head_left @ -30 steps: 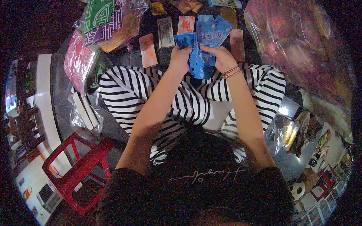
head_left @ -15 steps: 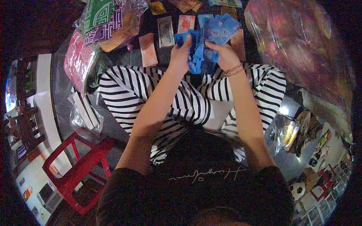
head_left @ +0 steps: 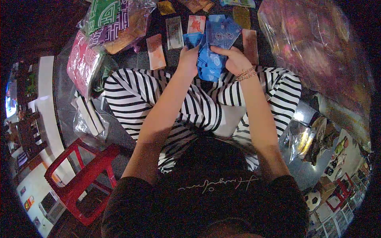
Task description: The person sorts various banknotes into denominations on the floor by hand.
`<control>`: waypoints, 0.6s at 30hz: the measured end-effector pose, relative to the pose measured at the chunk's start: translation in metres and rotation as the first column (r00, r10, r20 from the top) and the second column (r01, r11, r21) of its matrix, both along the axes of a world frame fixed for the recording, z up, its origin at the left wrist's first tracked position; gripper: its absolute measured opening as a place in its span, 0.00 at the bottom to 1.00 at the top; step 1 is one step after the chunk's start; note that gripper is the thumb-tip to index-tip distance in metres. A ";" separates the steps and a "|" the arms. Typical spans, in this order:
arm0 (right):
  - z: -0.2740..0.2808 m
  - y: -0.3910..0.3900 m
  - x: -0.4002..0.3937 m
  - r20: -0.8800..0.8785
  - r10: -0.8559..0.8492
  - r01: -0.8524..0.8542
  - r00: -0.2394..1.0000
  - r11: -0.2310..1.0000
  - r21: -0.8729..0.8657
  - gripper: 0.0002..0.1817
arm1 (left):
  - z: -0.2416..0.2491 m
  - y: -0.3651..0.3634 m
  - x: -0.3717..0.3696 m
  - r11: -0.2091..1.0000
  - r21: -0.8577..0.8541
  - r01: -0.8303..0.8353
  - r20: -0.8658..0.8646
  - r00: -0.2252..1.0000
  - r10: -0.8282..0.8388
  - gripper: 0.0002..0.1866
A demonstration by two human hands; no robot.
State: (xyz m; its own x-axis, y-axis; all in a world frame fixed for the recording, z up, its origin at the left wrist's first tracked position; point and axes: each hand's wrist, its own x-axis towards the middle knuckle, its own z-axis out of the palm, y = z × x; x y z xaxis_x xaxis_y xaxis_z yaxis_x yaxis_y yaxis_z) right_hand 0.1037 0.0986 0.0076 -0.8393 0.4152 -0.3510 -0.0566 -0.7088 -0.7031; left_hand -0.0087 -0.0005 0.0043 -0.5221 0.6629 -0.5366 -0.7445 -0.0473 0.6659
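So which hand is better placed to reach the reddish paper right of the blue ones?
Probably the right hand: it's nearer the reddish paper; the left hand is across the blue papers.

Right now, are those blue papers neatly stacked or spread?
Spread: between left hand and right hand, the blue papers jut out at differing angles.

Blue patterned paper slips, unevenly fanned, in both hands

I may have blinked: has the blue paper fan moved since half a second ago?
Yes. The blue paper fan has shifted left, away from the reddish slip, which it partly covered.
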 end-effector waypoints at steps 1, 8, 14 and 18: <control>0.001 0.000 0.001 0.012 0.020 -0.020 1.000 1.000 0.001 0.16 | 0.003 0.000 0.001 1.000 0.000 0.001 0.000 1.000 -0.001 0.14; -0.047 0.017 0.003 -0.077 -0.010 0.036 0.997 0.938 0.346 0.14 | 0.003 0.004 0.000 1.000 0.005 0.009 -0.011 1.000 -0.009 0.18; 0.007 0.010 0.007 0.049 -0.098 0.090 0.994 0.985 0.146 0.18 | -0.016 0.004 -0.006 0.996 0.069 0.054 0.003 0.999 -0.054 0.23; 0.010 0.012 0.010 0.101 -0.024 -0.002 0.995 0.968 0.252 0.19 | -0.006 0.006 -0.002 0.982 0.144 0.119 0.088 0.987 -0.133 0.23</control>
